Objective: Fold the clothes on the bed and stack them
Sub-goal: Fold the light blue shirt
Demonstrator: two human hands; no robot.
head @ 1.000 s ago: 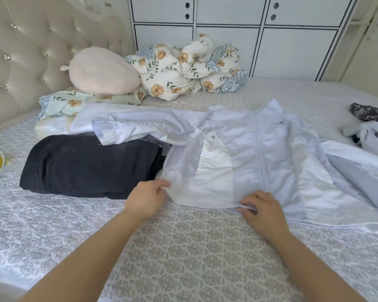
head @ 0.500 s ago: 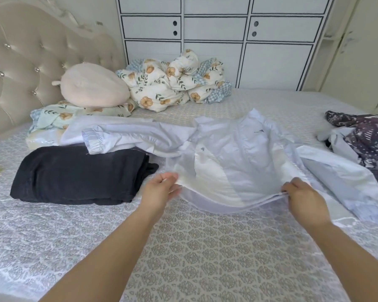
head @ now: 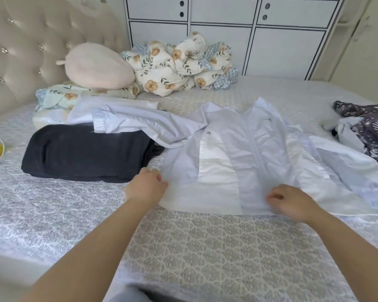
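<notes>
Both hands sit at the near hem of a pale jacket (head: pixel 238 153) spread front-up on the bed (head: pixel 205 247). The left hand (head: pixel 145 188) pinches the hem's left corner, fingers curled onto the thin fabric. The right hand (head: pixel 290 202) has its fingers curled onto the hem just right of the zip line; it appears to pinch the cloth, though the fingertips are partly tucked under. Holding the hem at two spread points looks meant to pull the body of the jacket flat and square before any fold is made.

The jacket lies across the middle of the bed, collar toward the far side. Its left sleeve (head: pixel 127 122) trails out to the left, draped over the far edge of a folded dark garment (head: pixel 85 153), which probably serves as the start of the stack. The right sleeve (head: pixel 345 168) runs off to the right and is still rumpled, so I judge the folding of this piece has barely begun; the sleeves would need bringing in first.

At the far right edge waits a crumpled patterned garment (head: pixel 371 131), seemingly unfolded. Toward the headboard (head: pixel 15 51) sit a round pink cushion (head: pixel 96 67) and a bundled floral quilt (head: pixel 179 64).
</notes>
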